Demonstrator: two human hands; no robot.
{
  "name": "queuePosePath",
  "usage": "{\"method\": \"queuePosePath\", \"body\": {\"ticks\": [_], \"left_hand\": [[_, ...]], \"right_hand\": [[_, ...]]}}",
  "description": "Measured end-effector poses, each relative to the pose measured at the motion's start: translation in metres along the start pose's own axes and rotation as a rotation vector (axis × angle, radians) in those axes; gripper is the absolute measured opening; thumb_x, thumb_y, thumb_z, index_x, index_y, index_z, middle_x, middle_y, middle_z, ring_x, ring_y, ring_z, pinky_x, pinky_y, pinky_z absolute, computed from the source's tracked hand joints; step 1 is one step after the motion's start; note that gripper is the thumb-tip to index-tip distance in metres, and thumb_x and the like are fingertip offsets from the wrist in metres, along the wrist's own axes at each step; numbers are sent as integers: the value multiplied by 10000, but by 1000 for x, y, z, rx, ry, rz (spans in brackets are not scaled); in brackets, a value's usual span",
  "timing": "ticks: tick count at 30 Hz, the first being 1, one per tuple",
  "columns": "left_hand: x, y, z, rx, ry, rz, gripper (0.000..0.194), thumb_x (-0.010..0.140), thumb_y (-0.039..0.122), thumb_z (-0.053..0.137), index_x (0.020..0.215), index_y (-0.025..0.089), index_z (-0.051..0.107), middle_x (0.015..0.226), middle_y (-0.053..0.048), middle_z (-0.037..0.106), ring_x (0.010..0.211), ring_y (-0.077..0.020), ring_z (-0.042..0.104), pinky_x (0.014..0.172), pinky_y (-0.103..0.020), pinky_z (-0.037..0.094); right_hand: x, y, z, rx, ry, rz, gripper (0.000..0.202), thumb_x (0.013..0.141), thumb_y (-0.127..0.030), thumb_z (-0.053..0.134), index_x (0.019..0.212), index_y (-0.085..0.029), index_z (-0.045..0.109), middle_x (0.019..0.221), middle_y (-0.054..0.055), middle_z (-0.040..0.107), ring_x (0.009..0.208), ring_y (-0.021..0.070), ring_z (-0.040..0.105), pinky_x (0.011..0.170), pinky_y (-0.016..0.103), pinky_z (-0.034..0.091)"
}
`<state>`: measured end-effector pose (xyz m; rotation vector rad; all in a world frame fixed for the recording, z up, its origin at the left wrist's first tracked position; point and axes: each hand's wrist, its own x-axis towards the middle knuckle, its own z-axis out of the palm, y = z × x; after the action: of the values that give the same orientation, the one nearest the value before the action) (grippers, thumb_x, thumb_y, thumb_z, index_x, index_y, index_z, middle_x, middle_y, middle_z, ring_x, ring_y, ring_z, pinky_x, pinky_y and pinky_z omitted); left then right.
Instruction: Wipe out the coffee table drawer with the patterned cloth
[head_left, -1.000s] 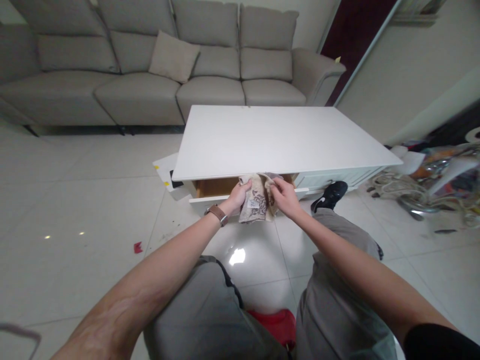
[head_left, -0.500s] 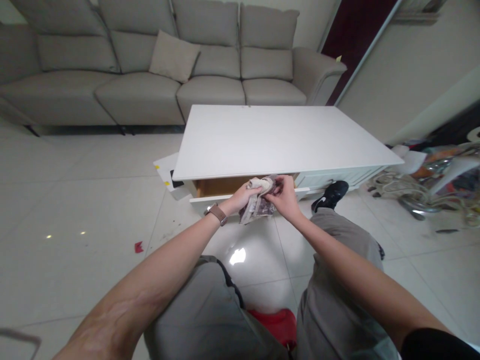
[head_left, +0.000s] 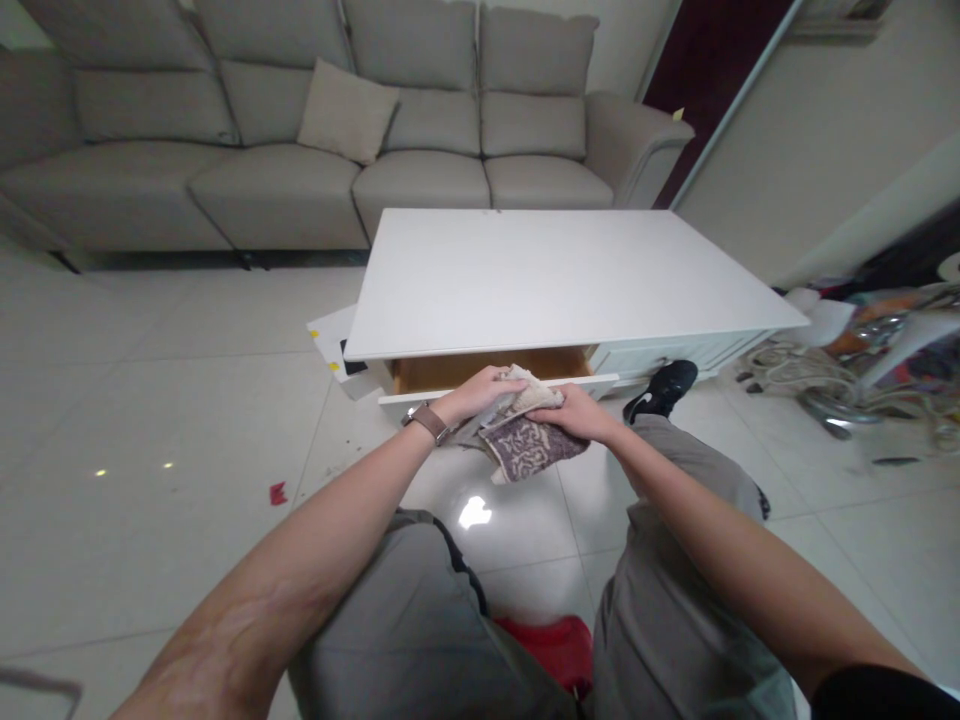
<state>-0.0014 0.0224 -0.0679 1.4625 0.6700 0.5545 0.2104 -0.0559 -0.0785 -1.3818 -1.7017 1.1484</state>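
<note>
Both hands hold a patterned purple and cream cloth (head_left: 534,448) in front of the coffee table. My left hand (head_left: 481,392) is closed on its paler upper left part, fingers bent over the fabric. At the right edge, my right hand (head_left: 581,412) grips it with the thumb lying across the folded top. The patterned part hangs below the hands over the floor. Right behind the cloth is a pulled-out drawer (head_left: 427,375) with a bare wooden inside; its white front passes just behind my hands.
The white coffee table (head_left: 555,280) stands ahead, with a grey sofa (head_left: 427,185) behind it. A red scrap (head_left: 277,494) lies on the tiles at left. Coiled cables (head_left: 780,370) and clutter are at right. My black shoe (head_left: 660,392) is beside the table front.
The cloth has opened out from a bunched shape and its patterned face now shows. My right hand has moved slightly down and to the right, and my left hand stays nearly in place.
</note>
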Motion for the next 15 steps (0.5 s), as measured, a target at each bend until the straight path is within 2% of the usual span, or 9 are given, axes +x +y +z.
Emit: {"method": "queuePosePath", "body": {"ticks": [3,6,8,11,15], "left_hand": [[1,3,-15,108,132,81,299,871,470,649,920,189,737,974,-61,740,926,-229,648,879,-320,490],[3,3,-35,265,371,146,209,915,385,577,950,215,694,934,-35,702,923,-213,629,906,-319,470],[4,1,-48,353,530,121,153,907,314,565,971,221,669,912,-33,685,890,-211,621,898,-326,461],[5,-6,-61,413,679,36,135,886,249,552,977,211,645,880,-42,669,837,-214,618,836,-329,456],[6,-17,-70,485,685,-21,140,832,195,575,953,199,647,847,-34,670,797,-202,613,783,-313,452]], "right_hand": [[-3,3,-5,183,30,95,342,723,-418,866,968,-188,801,969,48,804,858,240,716,858,379,552],[0,4,-17,360,165,142,383,681,-413,898,966,-186,779,968,53,800,856,229,717,847,370,565],[11,0,-31,464,261,149,394,663,-400,908,964,-188,768,962,55,797,859,228,720,854,370,575],[47,-12,-62,596,409,67,405,669,-388,902,988,-192,747,952,54,790,889,238,726,879,393,591],[115,-23,-119,766,599,-117,392,803,-446,788,1105,-217,686,1011,46,775,987,238,715,923,448,600]]}}
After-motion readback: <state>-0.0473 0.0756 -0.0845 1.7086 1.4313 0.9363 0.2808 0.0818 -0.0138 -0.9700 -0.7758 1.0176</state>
